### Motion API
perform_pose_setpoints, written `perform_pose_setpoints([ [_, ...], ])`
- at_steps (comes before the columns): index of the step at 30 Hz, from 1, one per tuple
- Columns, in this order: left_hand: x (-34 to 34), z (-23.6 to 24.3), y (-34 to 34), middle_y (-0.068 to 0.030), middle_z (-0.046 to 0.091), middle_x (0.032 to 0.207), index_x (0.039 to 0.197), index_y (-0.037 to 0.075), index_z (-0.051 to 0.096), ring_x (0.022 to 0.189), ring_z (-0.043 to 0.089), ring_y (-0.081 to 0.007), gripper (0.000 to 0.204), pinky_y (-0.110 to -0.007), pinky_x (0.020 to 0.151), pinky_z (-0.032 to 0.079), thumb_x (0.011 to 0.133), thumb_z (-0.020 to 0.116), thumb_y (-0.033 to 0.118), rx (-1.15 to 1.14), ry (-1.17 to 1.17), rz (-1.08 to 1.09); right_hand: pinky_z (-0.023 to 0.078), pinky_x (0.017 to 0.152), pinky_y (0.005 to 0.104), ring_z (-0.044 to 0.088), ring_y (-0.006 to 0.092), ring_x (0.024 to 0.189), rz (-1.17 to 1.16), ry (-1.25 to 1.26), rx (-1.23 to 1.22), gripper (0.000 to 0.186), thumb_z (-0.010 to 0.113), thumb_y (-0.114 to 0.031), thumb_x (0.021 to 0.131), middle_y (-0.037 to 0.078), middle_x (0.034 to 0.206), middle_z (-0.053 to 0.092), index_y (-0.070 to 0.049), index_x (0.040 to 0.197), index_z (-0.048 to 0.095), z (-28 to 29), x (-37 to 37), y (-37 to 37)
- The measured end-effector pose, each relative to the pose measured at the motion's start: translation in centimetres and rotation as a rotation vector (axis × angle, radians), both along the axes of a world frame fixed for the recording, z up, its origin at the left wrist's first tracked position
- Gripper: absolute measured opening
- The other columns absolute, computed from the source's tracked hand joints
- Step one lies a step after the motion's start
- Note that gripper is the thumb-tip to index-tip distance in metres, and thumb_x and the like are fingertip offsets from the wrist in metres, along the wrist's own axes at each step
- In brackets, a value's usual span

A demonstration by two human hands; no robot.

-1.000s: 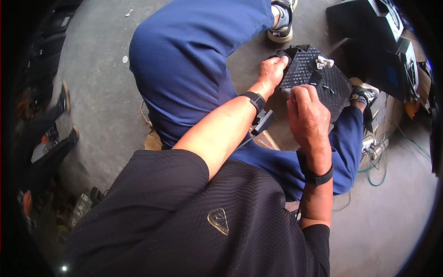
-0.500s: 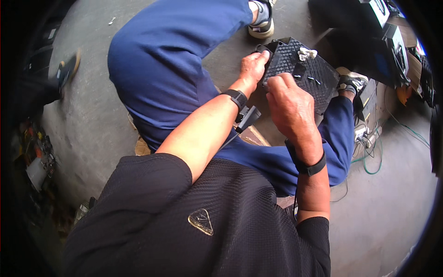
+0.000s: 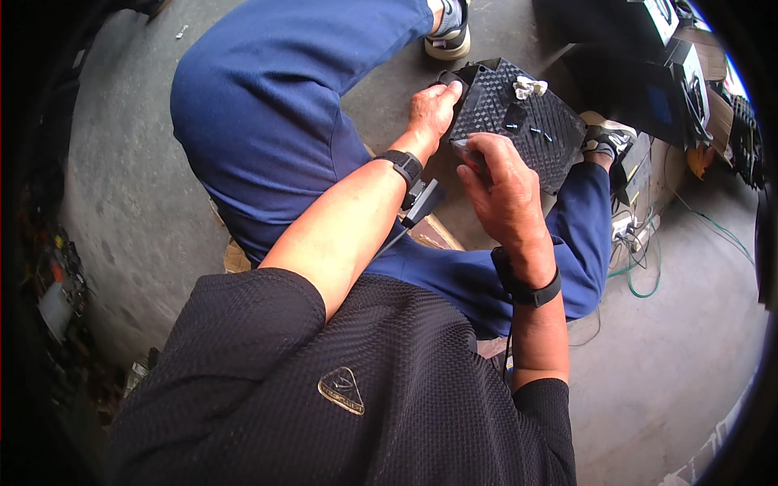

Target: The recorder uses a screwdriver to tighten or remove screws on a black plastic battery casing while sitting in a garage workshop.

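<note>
A flat black case point(image 3: 559, 154) with a woven-looking texture is tilted between my lower legs. My left hand point(image 3: 432, 111) is closed on its left edge, thumb on top, the other fingers partly hidden. At the case's near left corner, my right hand point(image 3: 504, 182) is curled around something dark with a hint of red, mostly hidden by the fingers. A crumpled white piece point(image 3: 531, 87) lies on the upper part of the case. Lower on its face are a small silvery screw point(image 3: 512, 126) and a longer screw-like piece point(image 3: 541, 134), beside a dark smooth patch.
Black boxes point(image 3: 640, 93) stand at the upper right, with cardboard behind. A power strip point(image 3: 622, 225) and green cable point(image 3: 648, 283) lie on the floor beside my right leg. Assorted clutter point(image 3: 61, 300) lines the far left.
My right hand has loosened and tilted a little, so a dark object shows in its grip. The view has shifted slightly; my left hand keeps its hold on the case.
</note>
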State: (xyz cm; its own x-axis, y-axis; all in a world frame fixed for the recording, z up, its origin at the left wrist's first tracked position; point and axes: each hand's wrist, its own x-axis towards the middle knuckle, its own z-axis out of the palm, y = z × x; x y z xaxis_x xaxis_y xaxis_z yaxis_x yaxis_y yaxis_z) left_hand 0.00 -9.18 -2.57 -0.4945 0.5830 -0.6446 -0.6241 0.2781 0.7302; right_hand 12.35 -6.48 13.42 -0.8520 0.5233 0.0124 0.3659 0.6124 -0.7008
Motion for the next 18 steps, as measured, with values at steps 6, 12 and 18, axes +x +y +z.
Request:
perform_pose_setpoints([
  [6,0.4,-0.3,0.2,-0.0027,0.068,0.081,0.088,0.000,0.073,0.077,0.055,-0.0134,0.039,-0.034,0.074,0.047,0.097,0.068,0.038,0.009,0.082,0.056,0.057,0.069,0.0407,0.070,0.0331,0.085,0.014,-0.059,0.087,0.033,0.075,-0.001,0.081,0.011,0.109,0.067,-0.007,0.109,0.059,-0.4,0.4,-0.9],
  [12,0.1,-0.2,0.1,-0.0019,0.070,0.101,0.107,0.000,0.074,0.096,0.058,-0.0121,0.039,-0.030,0.088,0.046,0.096,0.072,0.037,0.018,-0.021,-0.008,0.056,0.068,0.0420,0.069,0.0343,0.084,-0.022,-0.028,0.027,0.030,0.074,-0.003,0.083,0.011,0.103,0.065,-0.006,0.108,0.059,0.0,0.2,-0.4],
  [18,0.0,-0.1,0.1,-0.0030,0.071,0.103,0.107,0.000,0.075,0.098,0.059,-0.0131,0.039,-0.031,0.090,0.046,0.097,0.071,0.038,-0.020,-0.013,-0.006,0.056,0.069,0.0446,0.068,0.0359,0.084,0.012,-0.131,-0.018,0.029,0.075,-0.005,0.084,0.012,0.099,0.064,-0.007,0.107,0.058,0.8,-0.7,0.5],
])
